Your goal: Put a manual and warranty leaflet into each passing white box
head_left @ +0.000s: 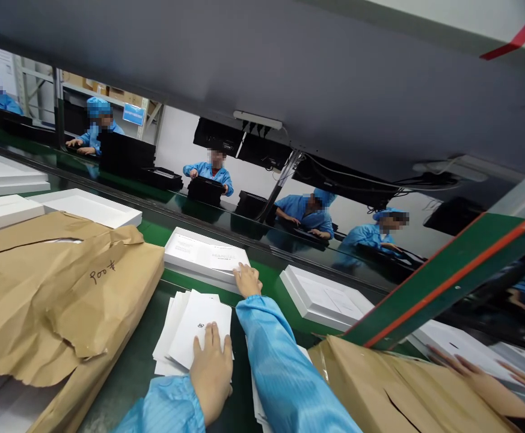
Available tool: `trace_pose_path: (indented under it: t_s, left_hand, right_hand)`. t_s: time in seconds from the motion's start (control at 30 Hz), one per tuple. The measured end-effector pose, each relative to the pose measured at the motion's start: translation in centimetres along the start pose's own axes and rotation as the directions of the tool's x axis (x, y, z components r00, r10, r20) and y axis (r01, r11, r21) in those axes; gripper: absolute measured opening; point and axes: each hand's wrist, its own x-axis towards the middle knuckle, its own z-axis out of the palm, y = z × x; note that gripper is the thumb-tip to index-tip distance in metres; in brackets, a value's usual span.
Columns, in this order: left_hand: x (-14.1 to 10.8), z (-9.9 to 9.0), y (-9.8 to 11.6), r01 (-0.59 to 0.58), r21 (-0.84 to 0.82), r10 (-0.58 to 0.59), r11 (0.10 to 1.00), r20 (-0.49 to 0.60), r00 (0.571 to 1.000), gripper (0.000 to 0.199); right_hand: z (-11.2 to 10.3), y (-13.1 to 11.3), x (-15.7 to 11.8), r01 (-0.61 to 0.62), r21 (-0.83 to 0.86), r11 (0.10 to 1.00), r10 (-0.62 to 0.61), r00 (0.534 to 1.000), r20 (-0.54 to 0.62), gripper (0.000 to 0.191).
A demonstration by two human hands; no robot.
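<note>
Headcam over the packing line, kinda tilted

single view, looks forward and down past the wearer's sleeves [284,367], hands close up

All around the white power strip [257,120]
Below it, a person [217,173] in blue works. Left of it, a blue sign [133,114] hangs on a rack [144,123] with brown boxes [116,94]. Far right and higher is red tape [521,39].

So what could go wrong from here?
The stack of white booklets under the left hand is fanned unevenly, so picking from it might bring two or scatter some. The right hand is at the corner of the white box and could nudge it askew. The brown package is torn open, so its papers may slide out.
</note>
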Motion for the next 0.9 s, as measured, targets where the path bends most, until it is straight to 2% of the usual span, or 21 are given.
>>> trace_pose_path:
  t_s: [0.13,0.3,0.5,0.6,0.63,0.7,0.83,0.9]
  left_hand:
    - [-0.1,0.0,0.1,0.004,-0.013,-0.004,1.000,-0.014,1.000,0.071]
    - [-0.1,-0.3,0.3,0.015,-0.028,-0.015,0.999,0.010,1.000,0.071]
    - [-0.6,-2.7,-0.1,-0.013,-0.059,0.020,0.998,0.131,0.991,0.075]
    - [-0.9,-4.0,-0.9,-0.121,-0.084,0.133,0.989,0.158,0.978,0.064]
    - [-0.9,-4.2,-1.2,-0.154,-0.091,0.166,0.984,0.142,0.976,0.053]
    - [-0.9,-4.5,-1.7,-0.145,-0.067,0.151,0.987,0.082,0.985,0.036]
    - [-0.8,-5.8,-2.9,-0.008,-0.020,0.006,1.000,-0.088,0.996,0.030]
    - [-0.7,-7.0,-3.7,0.042,-0.149,-0.072,0.988,-0.204,0.976,0.029]
  right_hand:
    - [0.7,0.2,0.5,0.042,-0.163,0.986,-0.027,0.995,0.093,0.030]
    - [0.2,0.6,0.6,0.106,-0.238,0.966,-0.066,0.983,0.171,0.034]
    - [-1.9,0.3,0.0,0.120,-0.213,0.970,-0.091,0.986,0.143,0.025]
    - [-3.6,-0.2,-1.4,0.180,-0.148,0.973,-0.166,0.981,0.100,0.020]
    - [-4.3,-0.4,-2.1,0.213,-0.114,0.970,-0.203,0.975,0.090,0.020]
    - [-5.5,-0.6,-4.1,0.280,-0.037,0.959,-0.277,0.958,0.075,0.021]
    - [-6.7,0.1,-9.2,0.354,0.105,0.929,-0.359,0.932,0.039,0.023]
    - [-6.5,0.8,-11.8,0.331,0.276,0.902,-0.345,0.938,0.005,0.024]
